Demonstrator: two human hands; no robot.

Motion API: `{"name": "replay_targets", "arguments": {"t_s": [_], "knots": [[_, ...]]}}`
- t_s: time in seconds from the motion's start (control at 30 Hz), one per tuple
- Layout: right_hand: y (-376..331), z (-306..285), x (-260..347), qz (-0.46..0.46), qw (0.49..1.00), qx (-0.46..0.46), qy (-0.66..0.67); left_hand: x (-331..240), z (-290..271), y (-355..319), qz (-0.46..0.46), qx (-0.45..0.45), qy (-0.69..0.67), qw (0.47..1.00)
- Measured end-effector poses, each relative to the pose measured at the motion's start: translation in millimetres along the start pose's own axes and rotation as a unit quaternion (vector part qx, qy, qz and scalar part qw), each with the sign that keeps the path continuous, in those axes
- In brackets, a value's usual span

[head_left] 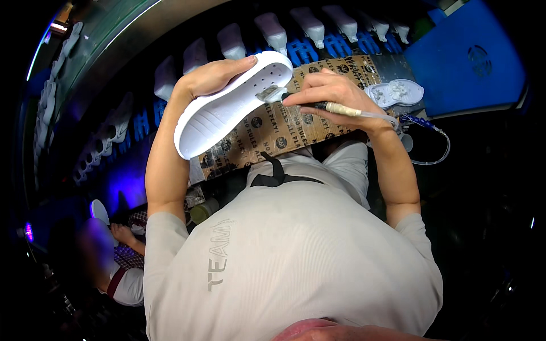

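Note:
My left hand [211, 78] grips a white shoe sole [206, 126] by its outer edge, with the thumb over the rim. The sole is tilted so that its hollow inside, with ridges at one end and small holes at the other, faces up. My right hand [335, 95] is closed round the handle of a brush [273, 93], whose bristles are at the inside of the sole near the holes. A clear tube [380, 117] runs from the end of the handle. To the right of that hand lies another white sole [414, 93] with lumpy white material on it.
Printed brown cardboard [259, 132] covers the bench below my hands. Several pale shoe-shaped pieces [272, 31] stand in a row on blue holders behind it. A blue panel [469, 57] is at the right. Another person's hand [122, 233] shows at the lower left.

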State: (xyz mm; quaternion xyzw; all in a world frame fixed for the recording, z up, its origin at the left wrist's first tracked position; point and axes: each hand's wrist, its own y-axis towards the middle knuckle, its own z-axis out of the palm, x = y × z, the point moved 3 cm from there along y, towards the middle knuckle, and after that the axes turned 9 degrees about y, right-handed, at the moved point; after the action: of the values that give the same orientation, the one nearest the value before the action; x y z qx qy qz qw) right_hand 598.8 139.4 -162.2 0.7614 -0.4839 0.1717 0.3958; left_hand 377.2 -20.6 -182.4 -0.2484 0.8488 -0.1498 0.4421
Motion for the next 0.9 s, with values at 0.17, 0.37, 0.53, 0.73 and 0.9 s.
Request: {"name": "replay_targets", "arguments": {"t_s": [0.17,0.37,0.53,0.73,0.9], "knots": [[-0.1,-8.1,1.5,-0.007,0.998,-0.019,-0.055,-5.8,2.8,-11.1,-0.016,-0.038,0.03,0.999],[-4.7,1.4,5.8,0.038,0.997,0.05,0.046,26.5,12.8,-3.1,-0.05,-0.066,-0.15,0.985],[-20.6,0.3,-20.4,0.086,0.977,-0.142,0.132,72.8,23.5,-2.0,0.078,0.106,-0.652,0.747],[-67.7,42.9,-92.7,0.253,0.905,-0.267,0.213,144.6,135.9,-28.3,0.141,-0.139,-0.82,0.536],[-102.2,82.6,-145.3,0.301,0.872,-0.296,0.248,168.9,189.8,-54.3,0.129,-0.092,-0.882,0.444]]}}
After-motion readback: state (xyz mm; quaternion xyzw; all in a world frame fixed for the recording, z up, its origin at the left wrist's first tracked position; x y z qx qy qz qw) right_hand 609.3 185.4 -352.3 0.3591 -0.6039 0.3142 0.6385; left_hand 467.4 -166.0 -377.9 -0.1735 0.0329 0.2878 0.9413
